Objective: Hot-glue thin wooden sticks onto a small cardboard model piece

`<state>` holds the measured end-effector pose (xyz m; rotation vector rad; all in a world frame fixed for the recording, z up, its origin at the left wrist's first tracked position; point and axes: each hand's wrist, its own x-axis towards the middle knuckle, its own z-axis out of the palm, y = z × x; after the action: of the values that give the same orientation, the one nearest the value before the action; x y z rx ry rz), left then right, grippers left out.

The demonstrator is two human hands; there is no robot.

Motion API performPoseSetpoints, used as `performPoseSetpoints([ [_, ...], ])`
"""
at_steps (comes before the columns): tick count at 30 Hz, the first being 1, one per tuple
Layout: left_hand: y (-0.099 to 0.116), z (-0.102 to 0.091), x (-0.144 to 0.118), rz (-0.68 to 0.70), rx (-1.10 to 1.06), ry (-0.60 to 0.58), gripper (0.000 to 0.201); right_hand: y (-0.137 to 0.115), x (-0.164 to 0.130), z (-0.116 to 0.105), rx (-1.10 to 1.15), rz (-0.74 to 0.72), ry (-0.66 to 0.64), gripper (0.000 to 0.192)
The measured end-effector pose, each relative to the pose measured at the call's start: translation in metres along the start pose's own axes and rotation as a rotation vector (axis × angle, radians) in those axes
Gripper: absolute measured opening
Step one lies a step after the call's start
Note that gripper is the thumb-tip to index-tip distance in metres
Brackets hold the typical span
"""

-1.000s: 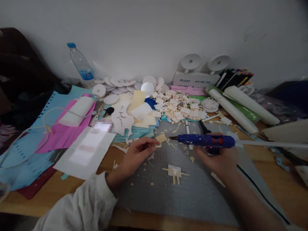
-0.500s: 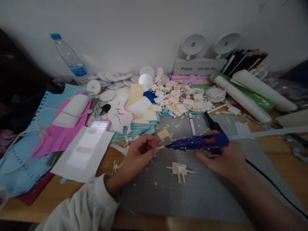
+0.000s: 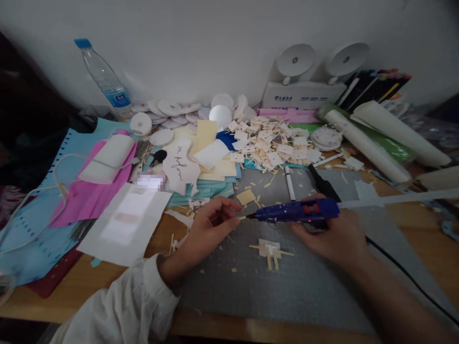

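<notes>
One glue gun point(image 3: 297, 210) — two hands.

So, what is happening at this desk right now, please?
A person is doing paper craft with hot glue. The right hand holds a blue glue gun, its nozzle pointing at a small cream strip pinched in the fingers of the left hand. On the grey mat below lies a small white piece with strips attached. A pile of cut squares sits behind.
</notes>
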<state>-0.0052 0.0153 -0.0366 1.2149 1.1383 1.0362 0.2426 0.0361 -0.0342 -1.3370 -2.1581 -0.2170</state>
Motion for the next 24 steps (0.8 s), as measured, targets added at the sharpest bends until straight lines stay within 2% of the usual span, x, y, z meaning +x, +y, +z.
performPoseSetpoints([
  [24,-0.001,0.0003,-0.0001,0.016,0.023,-0.014,0.013,0.0051,-0.0043,0.0004,-0.025,0.033,-0.054,0.021],
])
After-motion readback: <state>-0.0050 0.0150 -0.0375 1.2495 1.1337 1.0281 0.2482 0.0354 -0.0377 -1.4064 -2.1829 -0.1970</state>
